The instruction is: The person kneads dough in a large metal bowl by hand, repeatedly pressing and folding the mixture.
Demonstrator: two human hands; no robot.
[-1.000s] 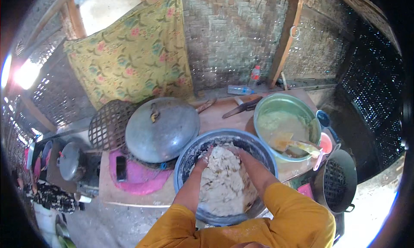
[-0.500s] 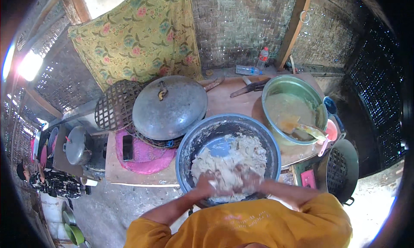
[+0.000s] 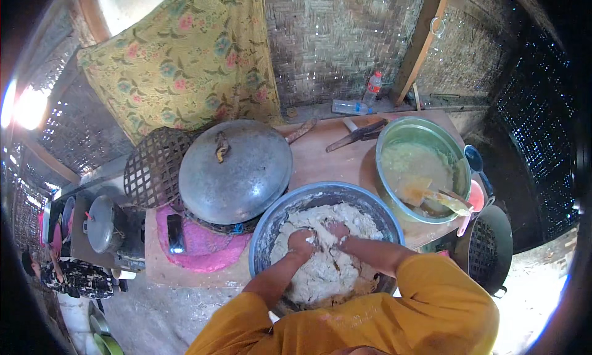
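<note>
A large blue-grey basin (image 3: 387,214) stands at the table's front edge, holding a pale, lumpy, floury dough (image 3: 311,275). Both of my hands are sunk into it. My left hand (image 3: 301,239) presses in left of the middle, its fingers buried. Close beside it, my right hand (image 3: 338,231) is pushed into the upper middle of the mass, and the dough hides those fingers too. White smears cling to the basin's inner wall. At the near side, a browner patch shows along the dough's edge.
Right of the basin stands a green tub (image 3: 383,139) of cloudy liquid with a scoop (image 3: 414,191) in it. A big lidded metal pot (image 3: 237,170) is at the left, near a phone (image 3: 176,233) on pink cloth (image 3: 209,251). Another person (image 3: 77,278) is far left.
Both hands have shifted away from me, from the near part of the dough to its middle and far part. The view has tilted, so the basin sits lower in it.
</note>
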